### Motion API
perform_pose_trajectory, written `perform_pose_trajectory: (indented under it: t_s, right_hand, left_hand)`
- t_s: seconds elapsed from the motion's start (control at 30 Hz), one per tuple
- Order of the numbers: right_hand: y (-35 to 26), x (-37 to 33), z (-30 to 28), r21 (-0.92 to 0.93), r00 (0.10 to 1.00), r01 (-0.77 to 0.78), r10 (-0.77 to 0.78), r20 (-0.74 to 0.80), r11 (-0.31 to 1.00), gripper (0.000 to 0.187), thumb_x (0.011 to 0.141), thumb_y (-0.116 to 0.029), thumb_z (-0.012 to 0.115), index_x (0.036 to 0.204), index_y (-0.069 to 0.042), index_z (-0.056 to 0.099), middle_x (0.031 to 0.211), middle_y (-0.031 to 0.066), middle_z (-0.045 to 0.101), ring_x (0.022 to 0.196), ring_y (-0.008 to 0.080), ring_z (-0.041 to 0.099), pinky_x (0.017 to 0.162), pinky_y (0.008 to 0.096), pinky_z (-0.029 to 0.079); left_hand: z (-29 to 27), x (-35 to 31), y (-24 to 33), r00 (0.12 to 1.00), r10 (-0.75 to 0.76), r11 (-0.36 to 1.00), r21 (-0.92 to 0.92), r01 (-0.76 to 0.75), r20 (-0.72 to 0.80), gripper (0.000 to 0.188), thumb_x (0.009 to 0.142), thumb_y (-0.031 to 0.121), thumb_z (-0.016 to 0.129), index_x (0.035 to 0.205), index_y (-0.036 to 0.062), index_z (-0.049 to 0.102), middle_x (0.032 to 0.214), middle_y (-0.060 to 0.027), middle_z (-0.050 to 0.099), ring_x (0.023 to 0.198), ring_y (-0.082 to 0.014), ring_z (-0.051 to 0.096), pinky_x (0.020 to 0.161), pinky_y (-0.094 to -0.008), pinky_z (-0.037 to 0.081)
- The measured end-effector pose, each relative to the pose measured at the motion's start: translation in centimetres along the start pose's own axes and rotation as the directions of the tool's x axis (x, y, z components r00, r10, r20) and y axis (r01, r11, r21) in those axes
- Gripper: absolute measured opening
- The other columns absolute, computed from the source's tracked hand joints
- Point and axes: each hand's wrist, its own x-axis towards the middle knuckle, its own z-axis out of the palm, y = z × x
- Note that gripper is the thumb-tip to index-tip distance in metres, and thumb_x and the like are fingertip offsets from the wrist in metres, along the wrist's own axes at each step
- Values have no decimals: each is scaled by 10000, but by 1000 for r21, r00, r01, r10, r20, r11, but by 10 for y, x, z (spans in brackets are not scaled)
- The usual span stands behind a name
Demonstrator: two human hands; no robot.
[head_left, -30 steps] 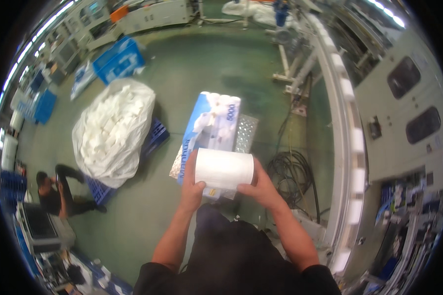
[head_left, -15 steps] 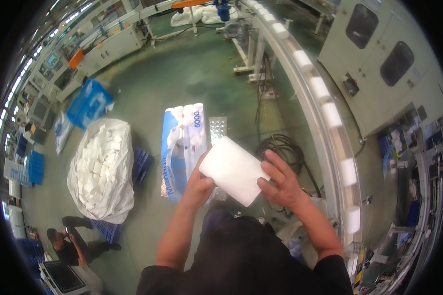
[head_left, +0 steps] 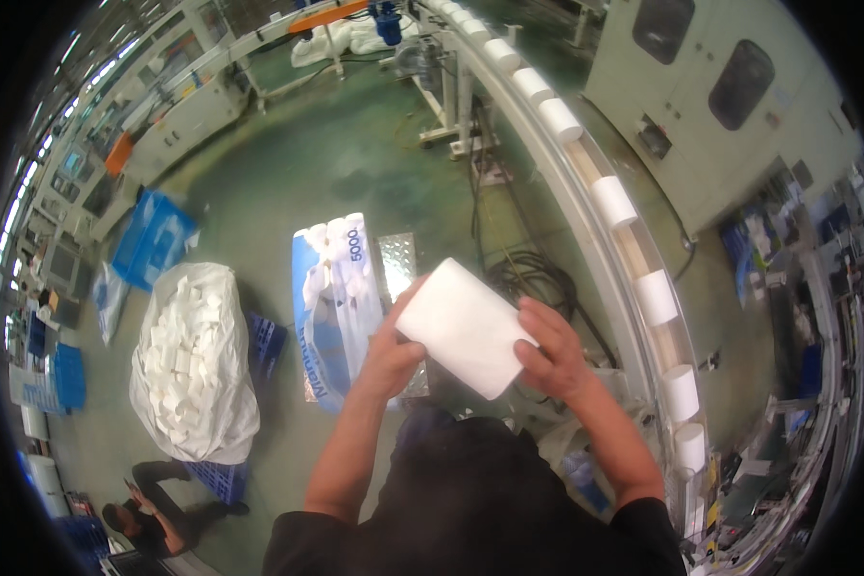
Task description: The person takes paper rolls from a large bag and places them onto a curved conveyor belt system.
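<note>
A white paper roll [head_left: 466, 328] lies tilted between my two hands, in front of my body. My left hand [head_left: 392, 353] grips its left end, the thumb on the near side and the fingers mostly hidden behind the roll. At the right end my right hand [head_left: 554, 353] closes on the roll with thumb and fingers. Just left of my hands stands a blue and white printed plastic pack of rolls [head_left: 338, 288], beside a shiny patterned metal plate [head_left: 399, 261].
On my right a curved conveyor [head_left: 600, 252] carries a row of white rolls [head_left: 656, 297]. A large clear bag of rolls [head_left: 190, 350] sits on a blue pallet [head_left: 223, 478]. Farther left is a blue crate [head_left: 154, 238]. Cables [head_left: 538, 274] coil near the conveyor. A person [head_left: 149, 518] is at lower left.
The roll has turned slightly in my hands, and both hands still hold it. My view has shifted, so the surroundings sit farther left and mostly lower.
</note>
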Motion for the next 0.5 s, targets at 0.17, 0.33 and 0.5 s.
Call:
perform_pose_trajectory:
  t_s: [0.17,0.33,0.5]
  right_hand:
    - [-24,-14,19,189,866,-487,443,233,853,901,704,-168,817,1479,-52,372,1448,187,473,1265,382,535,1032,473,475]
    - [-28,-79,105,280,395,-918,689,607,280,1127,679,-74,831,1588,-63,165,1528,167,338,1243,311,510,997,434,476]
    - [-52,-87,189,67,222,-950,506,834,306,1054,739,-88,825,1579,-54,189,1502,188,353,1192,303,549,940,409,512]
  left_hand:
    - [-32,4,-34,995,-72,997,-18,73,69,996,821,315,795,1604,128,208,1505,-82,434,1364,-218,430,1142,-403,359]
    - [-127,-28,-170,924,-360,806,-542,239,-128,623,959,358,666,1489,160,405,1421,-91,523,1274,-289,534,1017,-534,481]
    - [-272,-168,-205,616,-346,759,-597,-260,-708,604,942,381,693,1433,121,456,1352,-115,572,1225,-304,570,990,-503,508]
